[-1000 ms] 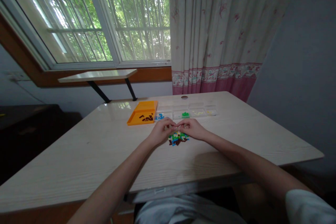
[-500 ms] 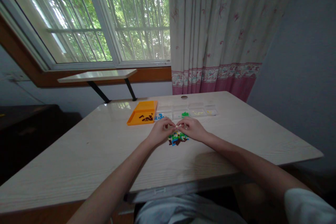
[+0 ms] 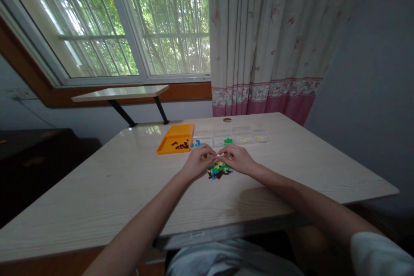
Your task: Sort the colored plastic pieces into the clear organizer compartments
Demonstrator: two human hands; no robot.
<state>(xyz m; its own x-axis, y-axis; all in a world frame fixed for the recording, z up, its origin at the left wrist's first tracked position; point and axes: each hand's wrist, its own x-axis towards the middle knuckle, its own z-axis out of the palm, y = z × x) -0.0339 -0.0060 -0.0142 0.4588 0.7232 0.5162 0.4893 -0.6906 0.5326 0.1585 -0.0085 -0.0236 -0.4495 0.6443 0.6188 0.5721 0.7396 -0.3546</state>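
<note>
My left hand (image 3: 199, 158) and my right hand (image 3: 237, 158) meet over the table, fingertips pinched together. Between them is a small white piece (image 3: 220, 155), too tiny to make out in detail; both hands seem to grip it. Right below the fingers lies a loose pile of small toy bricks (image 3: 219, 171) in green, blue, yellow, white and dark brown. Part of the pile is hidden by my hands.
An orange open box (image 3: 164, 147) holds dark brown bricks (image 3: 181, 144). Beside it, clear plastic boxes (image 3: 223, 130) stand in a row with blue bricks (image 3: 196, 143), green bricks (image 3: 228, 141) and pale yellow pieces (image 3: 244, 139). A raised shelf (image 3: 121, 92) stands at the back left.
Both hands stay in almost the same place over the pile. The white piece shows slightly more between the fingertips.
</note>
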